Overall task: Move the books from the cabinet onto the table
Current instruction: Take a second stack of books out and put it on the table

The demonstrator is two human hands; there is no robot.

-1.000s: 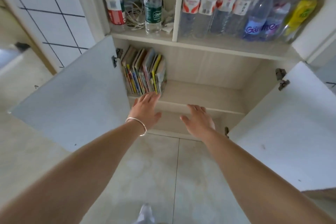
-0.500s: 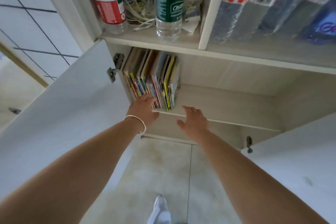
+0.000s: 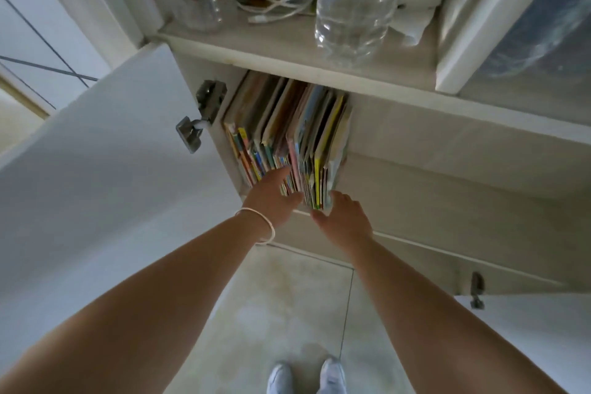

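Left hand and right hand, fingers straight, touch books' front edges; shelf open rightward.

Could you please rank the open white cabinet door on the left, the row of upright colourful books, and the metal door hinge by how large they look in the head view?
1. Open white cabinet door, largest, though nearness to the camera inflates it.
2. Row of upright colourful books.
3. Metal door hinge, smallest.
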